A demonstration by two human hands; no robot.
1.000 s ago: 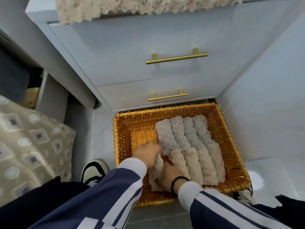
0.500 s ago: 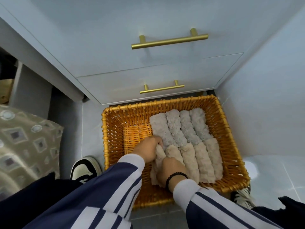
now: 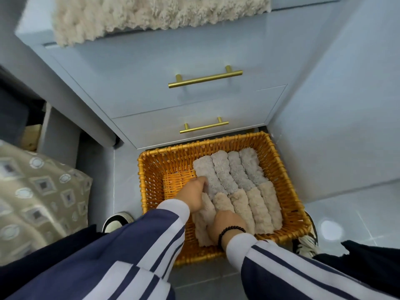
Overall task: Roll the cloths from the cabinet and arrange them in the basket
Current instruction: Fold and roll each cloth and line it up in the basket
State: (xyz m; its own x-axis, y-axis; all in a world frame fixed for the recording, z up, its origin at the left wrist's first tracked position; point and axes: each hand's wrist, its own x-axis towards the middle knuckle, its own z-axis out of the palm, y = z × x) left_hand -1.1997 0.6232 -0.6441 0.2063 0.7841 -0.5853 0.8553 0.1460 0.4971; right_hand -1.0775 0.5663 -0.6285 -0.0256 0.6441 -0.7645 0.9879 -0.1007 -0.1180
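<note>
Eight fluffy rolled cloths, four grey (image 3: 225, 169) toward the cabinet side and four beige (image 3: 259, 208) nearer the person, are packed side by side against the right wall of the orange woven wicker basket (image 3: 151, 169) on the floor. A ninth beige rolled cloth (image 3: 202, 228) is being set at the left end of the near row. The left hand (image 3: 193, 197) is curled round its far end, and the right hand (image 3: 225, 224) appears to press on its near end, though its fingers are hidden. More shaggy cream cloth (image 3: 129, 16) lies on top of the pale grey drawer cabinet (image 3: 151, 68), so the task is judged well advanced but unfinished. A bare strip of basket floor is left along the left wall, room for about one more column. Outside the basket, the cabinet front stands just beyond the far rim.
</note>
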